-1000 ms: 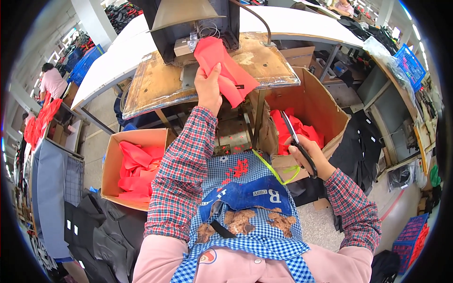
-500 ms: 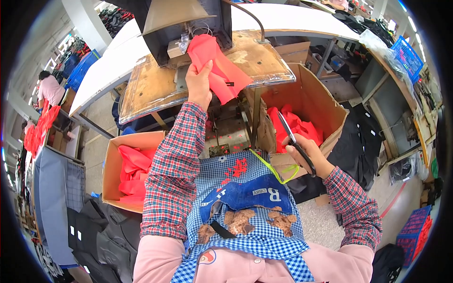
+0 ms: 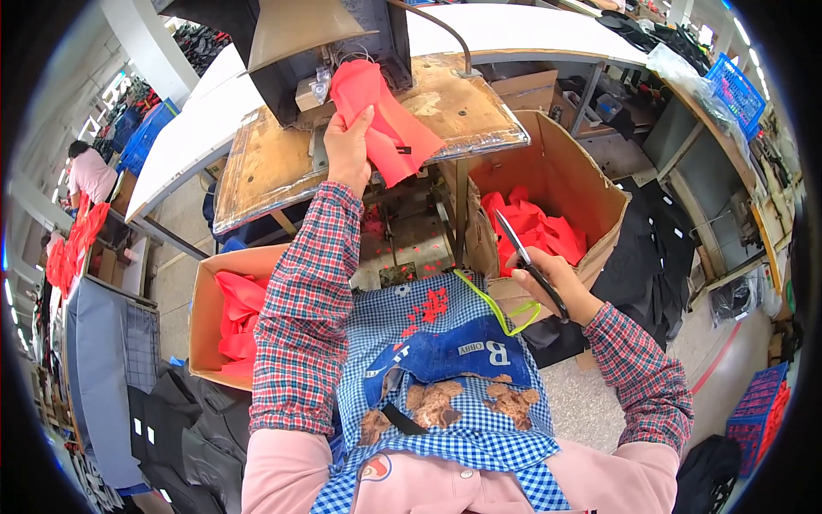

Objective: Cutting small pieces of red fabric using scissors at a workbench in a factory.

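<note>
Pinching red cloth [image 3: 398, 133] nr bench [image 3: 248, 176] edge w/ L hand [image 3: 348, 147]; R hand [image 3: 555, 278] clamped on scissors [image 3: 526, 260], gap btwn hands.

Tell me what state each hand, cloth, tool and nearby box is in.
Left hand, closed on the red cloth piece
Right hand, gripping the scissors
Red cloth piece, held up
Scissors, blades apparently closed
Left cardboard box, open-topped, holding red cloth
Right cardboard box, open-topped, also holding red cloth

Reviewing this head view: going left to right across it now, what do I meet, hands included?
Red cloth at far left → left cardboard box → left hand holding red fabric piece → right hand holding scissors → black fabric pieces → upper blue crate.
</note>
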Tool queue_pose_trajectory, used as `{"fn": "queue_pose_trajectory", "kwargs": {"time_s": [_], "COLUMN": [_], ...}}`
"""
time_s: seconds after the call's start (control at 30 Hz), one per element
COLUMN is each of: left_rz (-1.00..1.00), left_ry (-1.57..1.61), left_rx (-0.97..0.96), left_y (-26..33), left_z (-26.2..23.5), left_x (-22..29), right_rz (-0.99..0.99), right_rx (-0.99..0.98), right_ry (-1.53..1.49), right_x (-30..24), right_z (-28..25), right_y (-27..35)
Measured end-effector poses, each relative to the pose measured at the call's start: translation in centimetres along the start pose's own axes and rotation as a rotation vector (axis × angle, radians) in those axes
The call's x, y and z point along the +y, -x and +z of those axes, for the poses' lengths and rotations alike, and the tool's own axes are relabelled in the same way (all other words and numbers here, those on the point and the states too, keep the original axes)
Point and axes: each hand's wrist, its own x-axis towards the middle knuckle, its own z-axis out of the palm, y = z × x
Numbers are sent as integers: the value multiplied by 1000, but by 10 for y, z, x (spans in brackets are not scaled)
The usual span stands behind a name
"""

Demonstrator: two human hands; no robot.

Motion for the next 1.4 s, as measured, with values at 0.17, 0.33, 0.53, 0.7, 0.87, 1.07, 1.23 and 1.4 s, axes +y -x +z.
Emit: {"fn": "queue_pose_trajectory", "kwargs": {"time_s": [0.17, 0.33, 0.53, 0.7, 0.87, 1.07, 1.23, 1.4], "left_rz": [3, -74, -113, 125, -295, -240, -634, -912], "left_ry": [-14, 86, -170, -511, -620, -1092, -1598, -1867], "left_rx": [-5, -61, -520, -844, -932, -82, -212, -428], "left_y": [2, 22, 84, 140, 180, 196, 223, 234], "left_z": [9, 42, 120, 68, -53, -294, -453, -454], "left_x": [3, 3, 4, 9, 75, 107, 93, 30], "right_rz": [4, -53, -105, -175, -125, -61, -65, 8], "right_rx": [-12, -6, -114, -210, 45, 30, -31, -24], "right_ry": [-8, -30, 19, 101, 207, 267, 251, 259], "right_x": [3, -1, 1, -6, 22, 15, 0, 3], "right_z": [0, 3, 23, 41, 63, 90, 106, 113], "right_y": [3, 8, 15, 17, 28, 15, 5, 8]}}
